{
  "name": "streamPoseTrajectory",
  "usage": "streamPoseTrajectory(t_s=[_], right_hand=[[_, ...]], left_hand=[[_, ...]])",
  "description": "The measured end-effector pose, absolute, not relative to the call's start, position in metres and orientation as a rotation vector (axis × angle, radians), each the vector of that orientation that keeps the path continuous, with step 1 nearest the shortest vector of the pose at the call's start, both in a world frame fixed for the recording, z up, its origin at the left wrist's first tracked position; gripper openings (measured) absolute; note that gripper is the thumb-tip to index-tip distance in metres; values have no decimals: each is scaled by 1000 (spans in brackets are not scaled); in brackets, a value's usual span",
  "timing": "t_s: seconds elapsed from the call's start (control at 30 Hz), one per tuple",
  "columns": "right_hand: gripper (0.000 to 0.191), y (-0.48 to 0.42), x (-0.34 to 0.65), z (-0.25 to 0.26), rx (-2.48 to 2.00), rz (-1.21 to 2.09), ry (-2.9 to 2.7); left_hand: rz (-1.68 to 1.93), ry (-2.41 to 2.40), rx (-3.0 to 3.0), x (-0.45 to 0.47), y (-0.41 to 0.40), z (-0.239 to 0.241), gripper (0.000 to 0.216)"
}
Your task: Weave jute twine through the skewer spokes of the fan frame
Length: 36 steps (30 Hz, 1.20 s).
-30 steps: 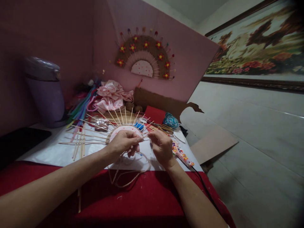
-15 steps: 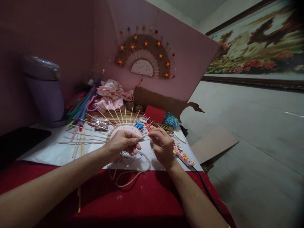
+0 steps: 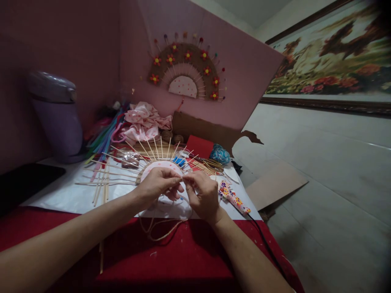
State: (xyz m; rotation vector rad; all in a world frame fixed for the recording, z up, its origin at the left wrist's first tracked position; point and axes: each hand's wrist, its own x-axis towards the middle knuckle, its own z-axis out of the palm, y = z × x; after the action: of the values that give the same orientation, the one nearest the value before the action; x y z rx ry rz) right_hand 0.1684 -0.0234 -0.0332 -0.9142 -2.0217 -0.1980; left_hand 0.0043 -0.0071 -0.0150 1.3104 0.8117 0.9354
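A half-round piece covered in pink dotted fabric (image 3: 161,165) lies in front of me, its curved edge bordered with twine. Thin wooden sticks (image 3: 122,166) fan out from that edge. My left hand (image 3: 161,182) is closed at the piece's right end, thumb and forefinger pinched on it. Against those fingertips, my right hand (image 3: 201,193) is closed in a pinch on the twine; the exact grip is hidden by the fingers. Loose twine (image 3: 165,235) loops below both hands onto the red cloth.
A flower-patterned glue gun (image 3: 233,197) with a black cord lies to the right. Behind are blue clips (image 3: 179,161), pink fabric (image 3: 143,120), blue yarn (image 3: 220,153) and pipe cleaners (image 3: 106,134). A purple tumbler (image 3: 58,118) and dark phone (image 3: 30,181) are left. A finished fan decoration (image 3: 183,67) hangs behind.
My right hand has moved slightly left and down, bringing its fingertips against those of my left hand. My left hand and the half-round piece have hardly moved.
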Motion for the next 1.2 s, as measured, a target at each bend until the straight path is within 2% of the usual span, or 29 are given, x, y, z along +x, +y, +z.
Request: streamPoseTrajectory(t_s=[0.7,1.0,1.2], right_hand=[[11,-19,161,-41,-966,-161,-1982],[9,-10,167,-41,-1173,60,-1563],[19,-17,169,-39,-1101,42,-1592]], left_hand=[[1040,772,1401,11,-9,-23,9],[1002,809,1225,10,-12,-15,12],[995,820,1235,9,-11,-17,21]])
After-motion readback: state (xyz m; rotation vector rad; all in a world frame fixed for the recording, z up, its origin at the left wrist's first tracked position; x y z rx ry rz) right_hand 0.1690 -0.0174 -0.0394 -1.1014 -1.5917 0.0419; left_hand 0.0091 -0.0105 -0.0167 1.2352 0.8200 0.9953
